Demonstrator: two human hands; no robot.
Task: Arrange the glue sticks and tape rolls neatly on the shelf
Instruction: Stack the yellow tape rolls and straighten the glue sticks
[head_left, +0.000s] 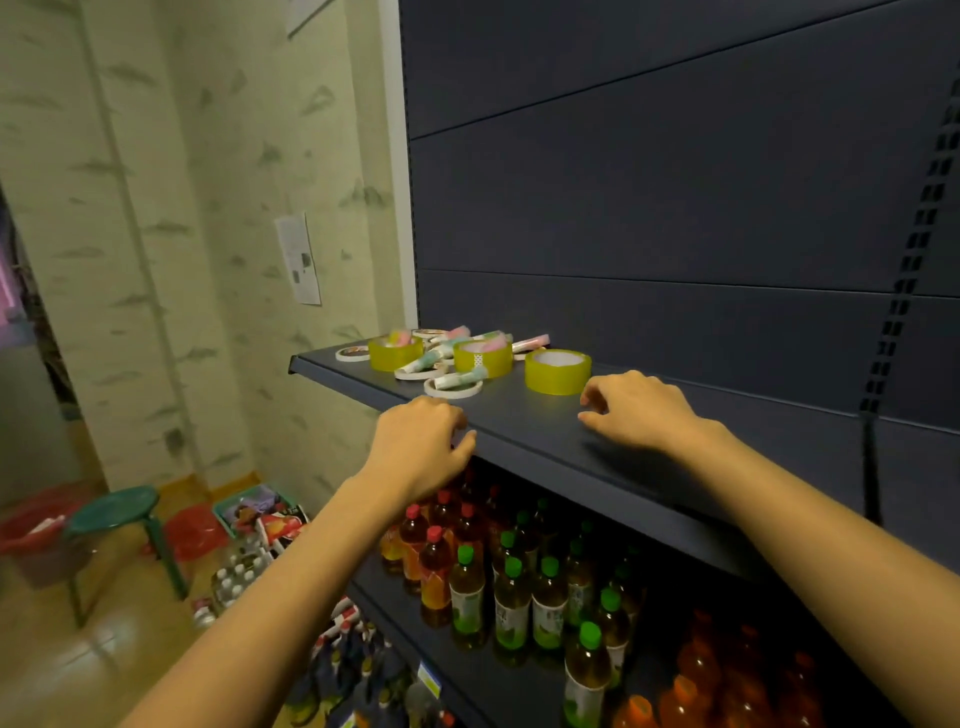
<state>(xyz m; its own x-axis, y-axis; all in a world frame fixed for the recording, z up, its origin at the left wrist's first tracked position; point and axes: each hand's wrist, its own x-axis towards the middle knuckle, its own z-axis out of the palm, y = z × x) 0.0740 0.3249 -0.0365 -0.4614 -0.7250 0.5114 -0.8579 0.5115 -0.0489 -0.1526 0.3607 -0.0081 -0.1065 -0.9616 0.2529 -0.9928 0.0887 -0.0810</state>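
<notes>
Right hand (635, 410), empty and loosely curled, lies just right of the nearest yellow tape roll (557, 371) on the shelf (524, 434); left hand (423, 441), likewise empty, is farther off, and the jumbled glue sticks (434, 357) lie left of that roll.

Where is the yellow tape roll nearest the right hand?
Head view: the yellow tape roll sits on the dark shelf, right of the pile, beyond the right hand.

Head view looks down, near the shelf (545, 441).
</notes>
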